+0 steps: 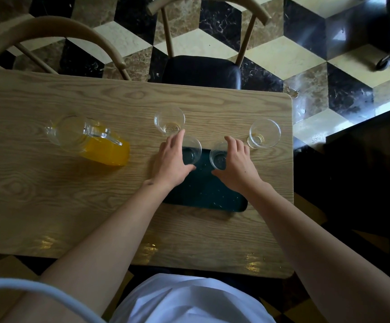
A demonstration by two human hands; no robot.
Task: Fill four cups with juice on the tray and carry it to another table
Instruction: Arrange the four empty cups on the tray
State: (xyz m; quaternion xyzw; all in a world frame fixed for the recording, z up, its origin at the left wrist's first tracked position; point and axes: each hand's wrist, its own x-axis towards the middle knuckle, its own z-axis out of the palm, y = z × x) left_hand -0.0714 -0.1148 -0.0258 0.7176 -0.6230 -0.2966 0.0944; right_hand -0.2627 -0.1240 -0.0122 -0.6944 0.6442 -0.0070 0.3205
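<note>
**A:** Looking down at what, surface-wise?

**B:** Pale wood-grain table (49,194), rounded corners, glare patches along near edge. Person's white top at bottom of view, bare forearms reaching fwd.

**A:** Tray?

**B:** Dark green tray (208,194), flat rectangle w/ rounded corners, right of table centre, speckled w/ small droplets or flecks.

**A:** Hands?

**B:** Left hand (174,159) wrapped round a clear cup (192,151) at tray's far-left part. Right hand (237,164) wrapped round a second clear cup (219,157) at far-right part. Both look empty. Can't tell if bases touch the tray or hang just above it.

**A:** Other cups?

**B:** Third cup (169,120) on bare table just beyond left hand's fingertips. Fourth cup (264,134) near table's right edge, beside right hand. Both upright, see-through, faint yellowish trace at bottom.

**A:** Juice?

**B:** Clear pitcher (89,138) w/ handle, off to the left, well apart from tray, part-full of orange juice.

**A:** Room beyond?

**B:** Two curved-back wooden chairs (203,66) at far side, one w/ black seat pad. Floor (271,54) is polished stone in a cube pattern — black, cream, brown marble. Dark glossy furniture at right.

**A:** Any labels, writing?

**B:** None readable.
</note>
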